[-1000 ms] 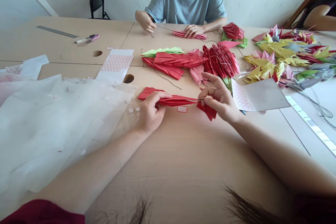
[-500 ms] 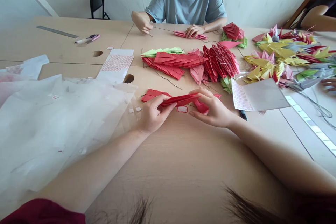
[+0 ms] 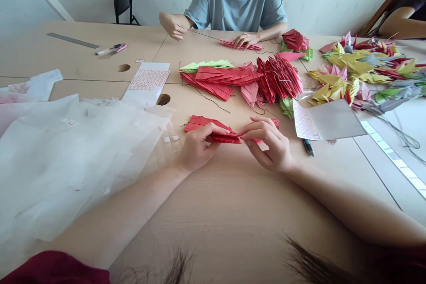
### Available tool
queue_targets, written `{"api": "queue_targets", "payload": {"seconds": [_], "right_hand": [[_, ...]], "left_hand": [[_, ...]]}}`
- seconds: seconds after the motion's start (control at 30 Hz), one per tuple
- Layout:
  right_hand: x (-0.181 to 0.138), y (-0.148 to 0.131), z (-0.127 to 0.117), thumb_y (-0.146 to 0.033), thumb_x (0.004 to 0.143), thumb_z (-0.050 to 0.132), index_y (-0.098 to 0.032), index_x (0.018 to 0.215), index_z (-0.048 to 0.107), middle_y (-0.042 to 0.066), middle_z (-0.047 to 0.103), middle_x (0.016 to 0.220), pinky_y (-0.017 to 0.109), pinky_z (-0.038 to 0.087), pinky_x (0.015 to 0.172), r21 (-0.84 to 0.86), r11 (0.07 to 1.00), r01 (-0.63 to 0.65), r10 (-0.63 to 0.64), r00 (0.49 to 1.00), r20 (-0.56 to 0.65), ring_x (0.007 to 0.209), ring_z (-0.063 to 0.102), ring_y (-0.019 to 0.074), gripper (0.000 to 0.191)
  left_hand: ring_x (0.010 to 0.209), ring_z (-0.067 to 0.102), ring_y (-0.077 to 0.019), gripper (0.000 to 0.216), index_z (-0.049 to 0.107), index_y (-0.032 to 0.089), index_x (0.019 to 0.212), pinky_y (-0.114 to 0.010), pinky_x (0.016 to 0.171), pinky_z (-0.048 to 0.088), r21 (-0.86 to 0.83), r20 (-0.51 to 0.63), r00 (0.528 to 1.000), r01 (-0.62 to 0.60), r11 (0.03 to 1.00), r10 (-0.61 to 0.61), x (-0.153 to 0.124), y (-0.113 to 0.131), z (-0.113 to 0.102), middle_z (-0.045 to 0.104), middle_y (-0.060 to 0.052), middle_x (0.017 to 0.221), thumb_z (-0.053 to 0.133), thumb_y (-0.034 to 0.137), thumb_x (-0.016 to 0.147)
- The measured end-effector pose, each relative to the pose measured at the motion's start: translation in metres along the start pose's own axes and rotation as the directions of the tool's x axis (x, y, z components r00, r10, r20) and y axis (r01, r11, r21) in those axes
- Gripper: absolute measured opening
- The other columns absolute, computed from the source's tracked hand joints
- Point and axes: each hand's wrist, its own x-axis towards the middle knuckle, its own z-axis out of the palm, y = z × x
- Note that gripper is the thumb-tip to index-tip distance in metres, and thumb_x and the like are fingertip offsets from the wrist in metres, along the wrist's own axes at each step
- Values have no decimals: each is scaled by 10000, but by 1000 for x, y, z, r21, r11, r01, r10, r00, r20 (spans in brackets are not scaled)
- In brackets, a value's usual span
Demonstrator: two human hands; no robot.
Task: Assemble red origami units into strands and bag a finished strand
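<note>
My left hand (image 3: 198, 148) is closed around a stack of folded red paper (image 3: 228, 139), thumb below and fingers on top, just above the table. At the stack's right end, the fingertips of my right hand (image 3: 271, 144) pinch its tip. Behind my left hand lies another folded red paper bundle (image 3: 201, 122). More red paper (image 3: 276, 123) lies behind my right hand, mostly covered by it. Beyond both hands is a pile of tied red bundles (image 3: 229, 75), with a light green bundle (image 3: 213, 65) at its back.
Translucent plastic bags (image 3: 83, 151) cover the left. Sticker sheets (image 3: 149, 80), a marker (image 3: 308, 147), a ruler (image 3: 72, 40) and pens (image 3: 111, 49) lie around. Colourful folded paper (image 3: 362, 66) is heaped right. Opposite, a person in blue (image 3: 238, 6) holds thread and a pink bundle.
My hands have tilted and lowered the red stack slightly. My right fingers have come down onto its right end. The person opposite has drawn a hand outward with the thread.
</note>
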Motion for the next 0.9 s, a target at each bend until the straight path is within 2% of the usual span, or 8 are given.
{"api": "queue_targets", "payload": {"seconds": [0.23,0.37,0.53,0.77,0.9], "right_hand": [[0,2,1,-80,826,630,-233,1052,552,38,700,940,408,547,854,-51,990,134,-136,990,-46,840,658,173,284],[0,1,2,-32,830,583,-246,1074,546,27,709,946,396,557,839,-43,990,134,-137,989,-60,846,663,169,326],[1,2,3,-72,790,694,-238,1084,542,36,703,930,386,571,799,-56,986,158,-162,984,-78,826,662,176,371],[-3,3,5,-148,788,734,-252,1141,510,54,684,994,370,562,736,-21,991,135,-135,991,-20,879,667,199,431],[-3,2,4,-210,813,724,-238,1139,530,76,659,1048,363,540,719,-51,998,35,-32,998,57,899,651,205,380]], "left_hand": [[971,698,-165,120,669,187,956,-248,754,584,64,-18,998,-67,996,68,1,-1,0,737,-42,1005,612,132,866],[955,702,-166,130,671,188,942,-269,792,580,94,-29,997,-69,993,72,1,-1,1,743,-39,989,607,111,859],[932,706,-158,195,677,185,927,-264,797,584,83,-27,998,-55,995,57,2,1,1,748,-30,978,602,44,815],[863,716,-162,232,699,152,914,-255,719,600,-59,22,999,50,997,-49,0,0,2,752,-50,926,551,21,792],[825,710,-159,171,708,161,935,-263,713,592,-131,60,994,102,986,-95,0,-2,2,747,-44,931,604,90,820]]}}
